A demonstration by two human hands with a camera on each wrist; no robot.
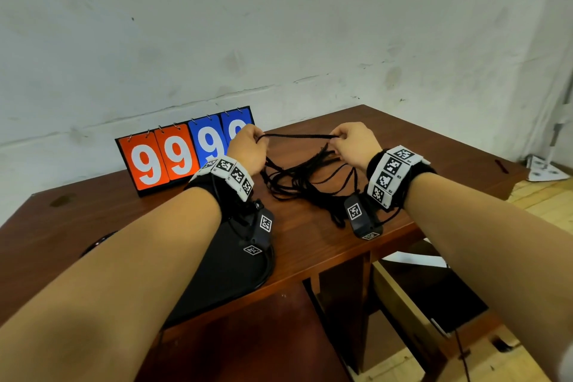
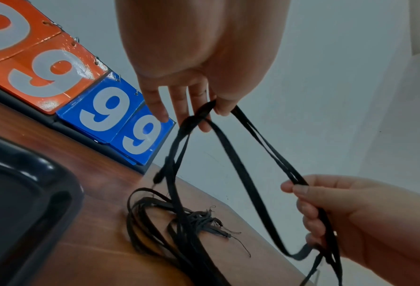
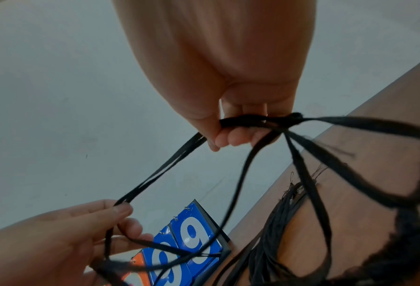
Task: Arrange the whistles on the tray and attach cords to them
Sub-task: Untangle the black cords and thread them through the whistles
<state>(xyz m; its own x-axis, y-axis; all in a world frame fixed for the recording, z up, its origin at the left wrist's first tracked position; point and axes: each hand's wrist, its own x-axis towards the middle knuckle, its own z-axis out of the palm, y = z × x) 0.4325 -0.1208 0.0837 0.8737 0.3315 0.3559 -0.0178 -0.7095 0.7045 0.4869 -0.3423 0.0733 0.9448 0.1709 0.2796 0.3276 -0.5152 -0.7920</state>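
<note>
Fingers [image 2: 218, 108] of the left hand [image 1: 248, 149] pinch a doubled black cord [image 1: 297, 136] between thumb and forefinger, the other fingers hanging looser beneath; fingers of the right hand [image 1: 353, 146] curl round the same cord's other end, so that it runs taut between the two hands near the centre of the head view; both hands are held above the worktop [image 1: 310, 245], apart from each other.

Nearest, at the lower left of centre, a black tray [image 1: 217, 273] lies on the worktop under the left forearm; its glossy rim shows at the lower left of the left wrist view; no whistles can be made out on it, much of it being hidden by the arm.

Below the hands, a tangled bundle of cords [image 1: 304, 186] lies on the worktop to the right of the tray, loops rising from it to both hands.

Farther back, at the left, a flip scoreboard [image 1: 173, 155] stands on the worktop's rear edge, orange and blue cards showing nines; behind it, a pale wall [image 1: 279, 25].
</note>
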